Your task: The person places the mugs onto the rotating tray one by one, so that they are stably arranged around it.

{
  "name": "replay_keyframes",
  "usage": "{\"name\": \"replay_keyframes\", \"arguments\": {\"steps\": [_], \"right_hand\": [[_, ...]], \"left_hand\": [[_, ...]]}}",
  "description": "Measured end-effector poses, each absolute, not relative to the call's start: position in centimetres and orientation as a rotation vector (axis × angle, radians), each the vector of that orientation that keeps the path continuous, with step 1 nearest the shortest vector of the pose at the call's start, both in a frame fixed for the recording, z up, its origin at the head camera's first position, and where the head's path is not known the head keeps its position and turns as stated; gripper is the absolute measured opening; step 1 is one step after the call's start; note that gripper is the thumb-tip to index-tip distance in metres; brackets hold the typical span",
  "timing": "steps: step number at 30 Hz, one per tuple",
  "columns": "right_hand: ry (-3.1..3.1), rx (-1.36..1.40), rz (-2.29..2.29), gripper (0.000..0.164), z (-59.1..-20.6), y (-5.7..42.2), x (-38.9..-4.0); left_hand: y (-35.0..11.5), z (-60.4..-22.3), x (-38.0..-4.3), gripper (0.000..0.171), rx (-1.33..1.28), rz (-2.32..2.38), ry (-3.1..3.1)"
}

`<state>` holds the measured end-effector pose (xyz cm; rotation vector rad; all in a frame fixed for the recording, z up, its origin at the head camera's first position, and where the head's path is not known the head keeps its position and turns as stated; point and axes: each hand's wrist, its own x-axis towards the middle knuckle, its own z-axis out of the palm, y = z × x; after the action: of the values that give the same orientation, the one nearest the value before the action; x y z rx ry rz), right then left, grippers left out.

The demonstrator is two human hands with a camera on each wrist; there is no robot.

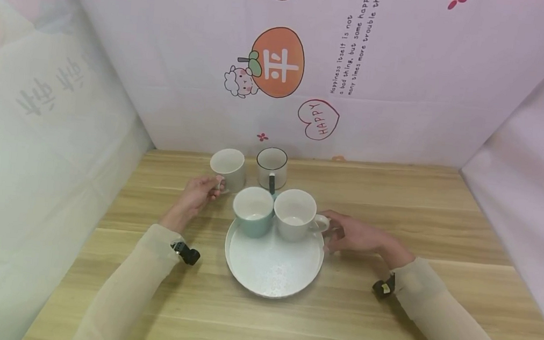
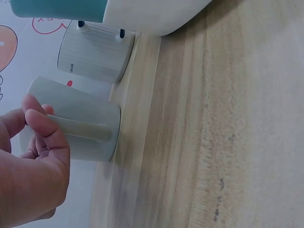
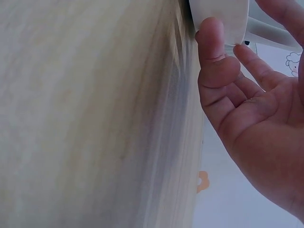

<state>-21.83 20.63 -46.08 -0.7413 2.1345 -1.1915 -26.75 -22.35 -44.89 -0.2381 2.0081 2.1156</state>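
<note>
At the back left, my left hand [image 1: 200, 189] pinches the handle of a pale mug [image 1: 234, 173] between thumb and fingers. In the left wrist view that mug [image 2: 88, 111] stands with its base on the wood. On a round white tray [image 1: 272, 272] sit a light-blue mug [image 1: 254, 223] and a white mug [image 1: 291, 223], side by side at its far edge. The white mug's handle points right, toward my right hand [image 1: 356, 234]. That hand has loosely bent fingers right at the tray's side wall [image 3: 221, 14], below the handle.
A white mug with a black rim [image 1: 265, 178] stands behind the tray, its dark handle toward me. The wooden table [image 1: 385, 320] ends at a printed cloth wall [image 1: 395, 94] close behind the mugs. White cloth [image 1: 34, 171] also hangs on both sides.
</note>
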Motion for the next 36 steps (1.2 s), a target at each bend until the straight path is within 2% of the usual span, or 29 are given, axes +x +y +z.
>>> {"name": "replay_keyframes", "arguments": {"steps": [18, 36], "right_hand": [[2.167, -0.745, -1.16, 0.082, -46.2, 20.7, -21.9], [2.144, -0.746, -1.171, 0.082, -46.1, 20.7, -21.9]], "left_hand": [[-23.4, -44.6, -25.2, 0.035, -0.193, 2.101, 2.042], [-23.8, -42.3, -22.8, 0.024, -0.139, 2.104, 2.022]]}}
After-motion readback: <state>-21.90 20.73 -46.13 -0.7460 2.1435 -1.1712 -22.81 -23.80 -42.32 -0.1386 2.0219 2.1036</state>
